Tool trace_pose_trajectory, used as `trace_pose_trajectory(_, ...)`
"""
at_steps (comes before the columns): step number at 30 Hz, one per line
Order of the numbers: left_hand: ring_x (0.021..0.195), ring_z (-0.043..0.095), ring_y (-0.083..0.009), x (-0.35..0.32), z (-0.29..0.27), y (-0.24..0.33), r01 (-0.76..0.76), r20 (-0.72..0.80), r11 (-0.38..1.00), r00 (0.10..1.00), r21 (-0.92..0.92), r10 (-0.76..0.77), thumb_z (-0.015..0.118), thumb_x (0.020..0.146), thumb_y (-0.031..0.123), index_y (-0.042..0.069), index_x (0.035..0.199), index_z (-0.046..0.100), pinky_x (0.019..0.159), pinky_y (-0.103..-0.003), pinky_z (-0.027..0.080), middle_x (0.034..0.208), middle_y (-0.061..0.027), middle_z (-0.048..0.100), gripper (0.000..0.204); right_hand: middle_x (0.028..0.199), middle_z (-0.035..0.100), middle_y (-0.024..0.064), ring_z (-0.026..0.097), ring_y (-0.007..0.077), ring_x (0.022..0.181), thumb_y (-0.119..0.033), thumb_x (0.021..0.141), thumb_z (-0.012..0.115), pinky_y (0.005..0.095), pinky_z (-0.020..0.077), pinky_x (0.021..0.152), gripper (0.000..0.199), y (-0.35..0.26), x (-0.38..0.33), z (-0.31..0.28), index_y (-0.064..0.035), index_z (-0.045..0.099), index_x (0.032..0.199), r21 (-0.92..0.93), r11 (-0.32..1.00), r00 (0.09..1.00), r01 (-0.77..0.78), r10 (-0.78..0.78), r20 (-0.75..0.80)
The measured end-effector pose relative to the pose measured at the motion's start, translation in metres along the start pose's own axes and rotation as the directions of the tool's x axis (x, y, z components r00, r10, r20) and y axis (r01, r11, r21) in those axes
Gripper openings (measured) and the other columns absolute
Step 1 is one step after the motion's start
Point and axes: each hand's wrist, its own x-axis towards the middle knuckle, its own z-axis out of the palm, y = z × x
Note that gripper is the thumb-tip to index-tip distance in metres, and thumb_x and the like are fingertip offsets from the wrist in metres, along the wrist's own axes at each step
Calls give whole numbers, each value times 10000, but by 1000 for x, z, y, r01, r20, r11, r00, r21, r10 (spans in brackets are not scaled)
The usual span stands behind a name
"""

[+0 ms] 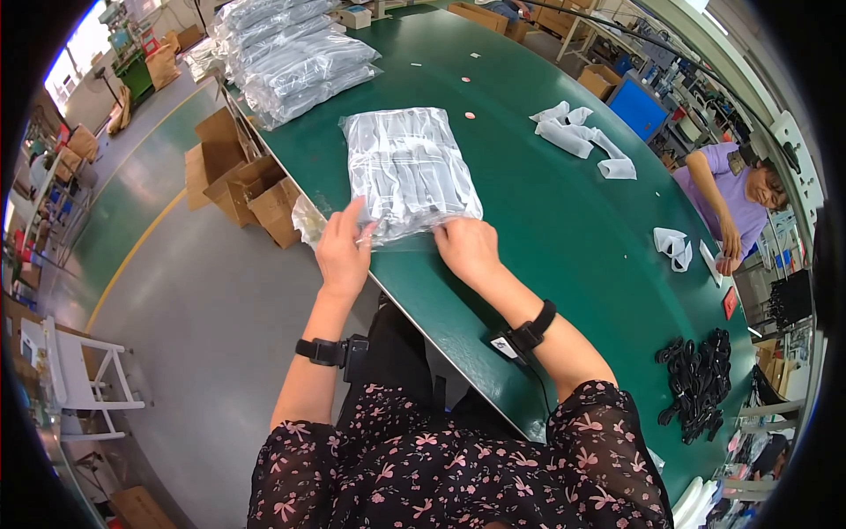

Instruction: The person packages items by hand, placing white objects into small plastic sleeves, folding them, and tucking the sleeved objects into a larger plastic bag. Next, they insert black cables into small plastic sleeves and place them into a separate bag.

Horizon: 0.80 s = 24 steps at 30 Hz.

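Observation:
A clear plastic bag packed with several pale, flat bundles lies on the green table in front of me. My left hand is closed on the bag's near left corner, thumb and fingers at the loose film. At the near right corner, my right hand pinches the bag's edge, its fingertips partly hidden under the hand. The film between the two hands looks loose and wrinkled. Black straps with small dark boxes sit on both my wrists.
A tall stack of similar filled bags stands at the table's far left. Cardboard boxes sit beside the left edge. White strips and coiled black cables lie to the right. A co-worker in purple works across the table.

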Motion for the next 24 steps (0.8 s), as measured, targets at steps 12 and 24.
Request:
trace_pose_trajectory(12, 731, 583, -281, 6, -1, -12, -215, 219, 977, 953, -1, 210, 675, 741, -38, 113, 1177, 626, 646, -373, 480, 845, -102, 598, 464, 776, 652, 222, 652, 387, 709, -149, 868, 605, 467, 518, 626, 147, 47, -5, 0, -3, 593, 880, 139, 985, 979, -107, 128, -159)
trace_pose_trajectory(24, 1043, 528, -303, 55, 68, 74, -529, 225, 849, 828, 4, 514, 812, 614, 164, 39, 1116, 602, 896, -434, 424, 1016, -104, 552, 559, 863, 553, 112, 587, 322, 689, -4, 781, 624, 406, 482, 567, 93, 78, 8, -3, -59, 563, 824, 52, 979, 873, 200, -154, -463)
